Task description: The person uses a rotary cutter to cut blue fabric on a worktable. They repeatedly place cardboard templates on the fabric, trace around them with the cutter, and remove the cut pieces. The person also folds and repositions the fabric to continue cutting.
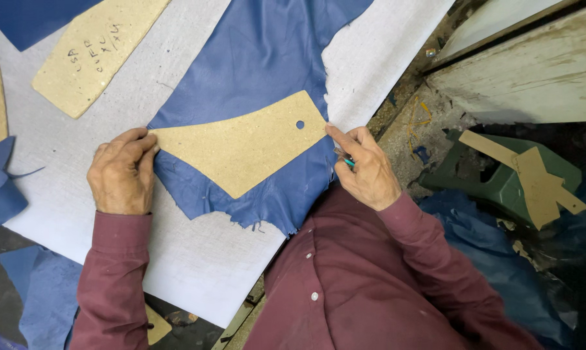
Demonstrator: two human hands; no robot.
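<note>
A tan cardboard pattern piece (244, 146) with a small round hole lies flat on a sheet of blue leather (254, 58). My left hand (119, 174) presses its fingertips on the pattern's pointed left end. My right hand (364, 167) rests at the pattern's right corner, index finger on the edge, and grips a slim tool (346, 159) with a teal tip tucked under the fingers. Both sleeves are dark red.
A white cutting board (195, 259) carries the leather. Another tan pattern (95, 48) lies at upper left, with blue scraps (4, 194) at the left edge. A green stool (500, 178) with cardboard patterns on it stands on the floor at right.
</note>
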